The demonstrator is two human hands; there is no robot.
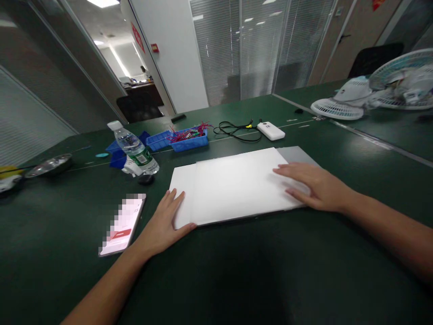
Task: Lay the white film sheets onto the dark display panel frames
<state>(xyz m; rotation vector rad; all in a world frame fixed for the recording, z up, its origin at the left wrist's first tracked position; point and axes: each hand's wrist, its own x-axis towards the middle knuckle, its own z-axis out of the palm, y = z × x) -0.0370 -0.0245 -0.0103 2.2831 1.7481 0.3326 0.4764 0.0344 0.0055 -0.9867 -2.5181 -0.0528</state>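
Find a white, rectangular stack of flat, paper-like sheets (pixel 237 187) mid-scene on the dark green table (pixel 237 280), partly over a flat grey panel (pixel 300 155) at far right. Judge as likely light and fairly stiff, with top sheets apt to slide and edges easy to bend. Grip best by the short left and right edges. Read the long axis as left to right, angled slightly far at the right end. See the left hand (pixel 165 219) open, spread at the near left corner, and the right hand (pixel 314 186) open over the right end, with contact impossible to tell.
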